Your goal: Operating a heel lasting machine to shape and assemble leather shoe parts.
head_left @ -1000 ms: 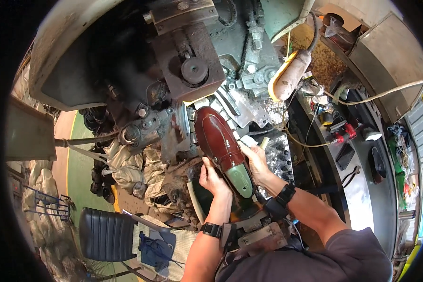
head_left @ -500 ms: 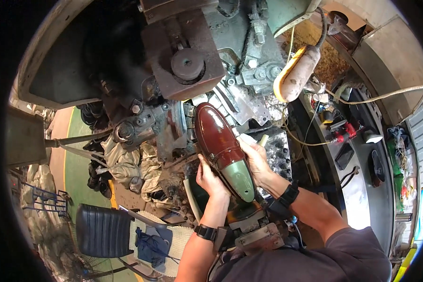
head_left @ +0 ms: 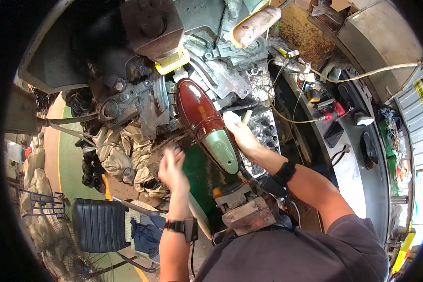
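A glossy burgundy leather shoe [head_left: 195, 101], fitted over a pale green shoe last [head_left: 222, 152], sits with its toe against the metal parts of a machine [head_left: 157, 101]. The last's heel end, with a small hole, points toward me. My right hand [head_left: 245, 137] is closed on the right side of the shoe; its fingertips are washed out by bright light and partly hidden. Left of the shoe and apart from it, my left hand [head_left: 173, 170] is raised, slightly blurred, with fingers loosely bent and nothing visible in them.
A hanging lamp [head_left: 256, 26] is above the machine. At right, a curved bench [head_left: 352, 192] holds pliers [head_left: 340, 154], a dark shoe sole [head_left: 369, 149] and a red tool [head_left: 333, 111]. A black chair [head_left: 98, 224] stands lower left, near crumpled cloth bags [head_left: 110, 150].
My left hand has let go of the shoe and moved left, away from it. My right hand stays on the shoe. The whole view has shifted, placing the machine higher and farther left.
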{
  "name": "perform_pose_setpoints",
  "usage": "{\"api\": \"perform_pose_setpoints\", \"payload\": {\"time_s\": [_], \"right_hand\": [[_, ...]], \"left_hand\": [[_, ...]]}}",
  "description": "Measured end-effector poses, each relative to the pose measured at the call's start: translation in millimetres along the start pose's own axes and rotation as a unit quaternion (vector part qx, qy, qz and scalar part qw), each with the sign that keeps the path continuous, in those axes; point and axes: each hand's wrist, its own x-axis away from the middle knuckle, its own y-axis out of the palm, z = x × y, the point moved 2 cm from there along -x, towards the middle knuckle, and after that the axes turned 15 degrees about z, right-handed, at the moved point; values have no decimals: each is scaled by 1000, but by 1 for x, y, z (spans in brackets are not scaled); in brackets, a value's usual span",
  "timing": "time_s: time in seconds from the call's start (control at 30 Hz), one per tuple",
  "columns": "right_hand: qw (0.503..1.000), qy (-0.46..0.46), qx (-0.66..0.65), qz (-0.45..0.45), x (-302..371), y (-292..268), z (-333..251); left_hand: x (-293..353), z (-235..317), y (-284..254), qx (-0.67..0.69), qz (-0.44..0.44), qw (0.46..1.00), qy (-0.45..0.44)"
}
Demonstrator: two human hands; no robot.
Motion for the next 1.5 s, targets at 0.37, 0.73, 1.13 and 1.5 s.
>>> {"api": "perform_pose_setpoints", "payload": {"time_s": [0.37, 0.73, 1.13, 1.5], "right_hand": [[990, -63, -124, -7, 4, 11, 23], [988, -19, -142, -52, 2, 8, 24], [922, 152, -127, -332, -22, -27, 3], [979, -25, -133, -151, 1, 6, 8]], "left_hand": [[32, -142, -281, -239, 25, 925, -295], [1, -120, -221, -424, -53, 900, -80], [19, 27, -56, -205, -112, 970, 69], [64, 51, 121, 67, -143, 970, -182]]}}
